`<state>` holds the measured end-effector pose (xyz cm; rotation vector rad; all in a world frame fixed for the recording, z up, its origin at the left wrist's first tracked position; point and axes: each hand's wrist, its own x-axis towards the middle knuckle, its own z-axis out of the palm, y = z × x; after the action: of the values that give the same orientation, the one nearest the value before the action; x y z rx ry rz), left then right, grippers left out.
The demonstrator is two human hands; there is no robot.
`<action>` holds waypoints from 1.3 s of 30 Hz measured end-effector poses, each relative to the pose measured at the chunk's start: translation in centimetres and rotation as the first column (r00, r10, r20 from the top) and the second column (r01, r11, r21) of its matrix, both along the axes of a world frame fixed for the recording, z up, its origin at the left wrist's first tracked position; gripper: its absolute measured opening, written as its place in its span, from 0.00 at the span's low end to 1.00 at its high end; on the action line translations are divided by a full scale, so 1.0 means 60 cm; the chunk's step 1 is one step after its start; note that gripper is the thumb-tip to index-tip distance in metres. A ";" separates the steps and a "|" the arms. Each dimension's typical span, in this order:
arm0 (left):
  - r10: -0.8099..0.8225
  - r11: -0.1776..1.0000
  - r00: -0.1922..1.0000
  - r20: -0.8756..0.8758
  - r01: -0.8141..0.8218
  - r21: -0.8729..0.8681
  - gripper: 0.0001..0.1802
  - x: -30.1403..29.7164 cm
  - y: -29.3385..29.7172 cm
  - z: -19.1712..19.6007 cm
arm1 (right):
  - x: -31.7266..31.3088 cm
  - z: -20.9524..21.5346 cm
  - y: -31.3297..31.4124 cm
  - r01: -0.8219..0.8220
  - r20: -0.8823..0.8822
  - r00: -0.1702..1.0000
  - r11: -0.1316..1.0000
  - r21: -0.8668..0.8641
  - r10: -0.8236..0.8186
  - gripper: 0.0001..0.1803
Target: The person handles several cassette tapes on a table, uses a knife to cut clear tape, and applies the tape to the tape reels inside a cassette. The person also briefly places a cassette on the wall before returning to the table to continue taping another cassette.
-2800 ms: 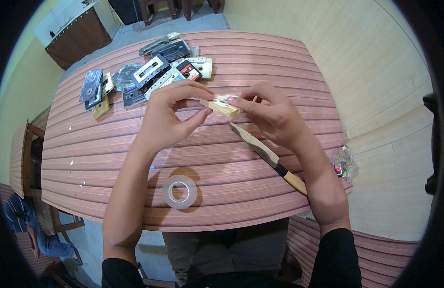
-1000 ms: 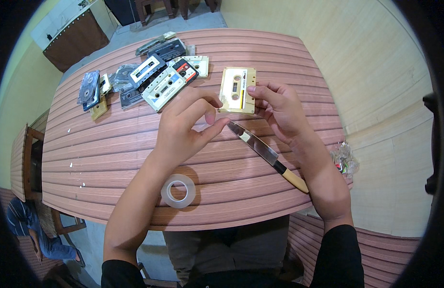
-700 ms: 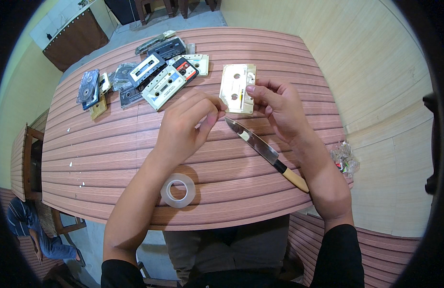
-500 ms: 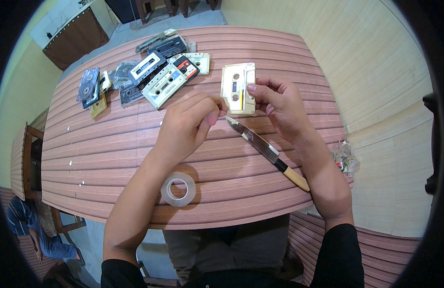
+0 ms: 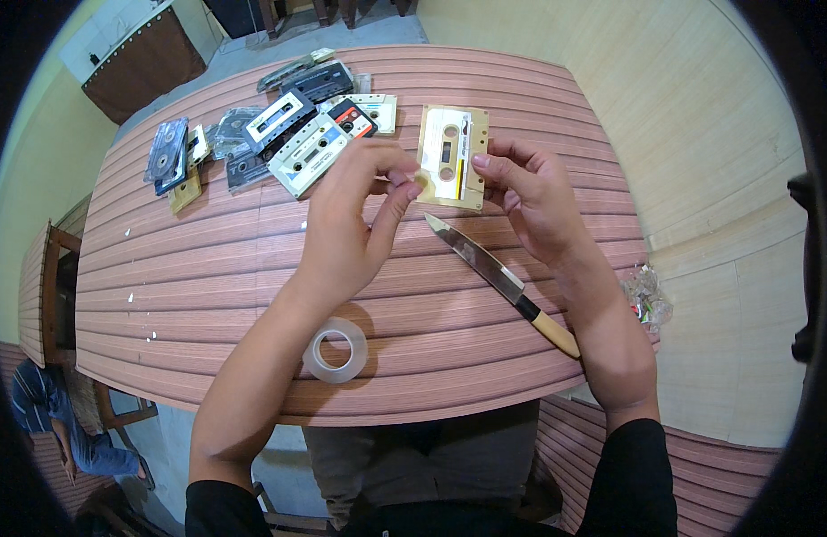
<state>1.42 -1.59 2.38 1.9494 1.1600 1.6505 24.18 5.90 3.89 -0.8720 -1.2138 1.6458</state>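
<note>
1. The cream cassette (image 5: 452, 157) is held above the far middle of the table (image 5: 199, 268), its long axis running away from the person, nearly upright in the picture, its labelled face turned up.
2. The right hand (image 5: 534, 192) is on the cassette's right edge, its fingers (image 5: 490, 166) clamped on that long side; this hand carries it.
3. The left hand (image 5: 351, 224) sits just left of the cassette's lower left corner, thumb and forefinger pinched together there; whether they hold a bit of tape cannot be told.
4. The cassette thus lies between both hands, right of the left fingertips.
5. A wooden-handled knife (image 5: 503, 282) lies below it, blade pointing up-left; a clear tape roll (image 5: 335, 350) sits near the person; a cassette pile (image 5: 288, 134) lies far left.
</note>
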 end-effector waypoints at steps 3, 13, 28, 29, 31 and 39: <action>0.059 0.984 0.986 0.157 -0.031 -0.174 0.14 0.006 -0.002 0.001 | 0.000 0.004 -0.002 -0.030 0.046 0.999 0.998 0.057 0.028 0.16; 0.090 0.894 0.954 0.286 0.048 -0.445 0.15 0.000 -0.002 0.004 | -0.020 0.000 -0.033 -0.084 0.183 0.983 0.909 0.407 0.009 0.18; 0.069 0.897 0.941 0.332 0.088 -0.434 0.14 -0.006 0.000 -0.002 | -0.022 0.004 -0.034 -0.041 0.130 0.991 0.904 0.425 -0.017 0.16; 0.062 0.897 0.936 0.346 0.100 -0.431 0.14 -0.006 0.001 -0.002 | -0.022 0.003 -0.034 -0.040 0.119 0.993 0.910 0.414 -0.011 0.16; 0.055 0.891 0.931 0.362 0.117 -0.438 0.14 -0.006 0.001 -0.001 | -0.022 0.003 -0.034 -0.038 0.121 0.993 0.911 0.411 -0.013 0.15; 0.073 0.874 0.931 0.357 0.112 -0.473 0.15 -0.006 -0.002 0.005 | -0.022 0.002 -0.034 -0.042 0.132 0.991 0.903 0.428 -0.016 0.15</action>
<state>1.07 -1.73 2.66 1.2718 1.2445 1.4439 22.85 3.88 4.03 -0.6978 -1.6018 1.2669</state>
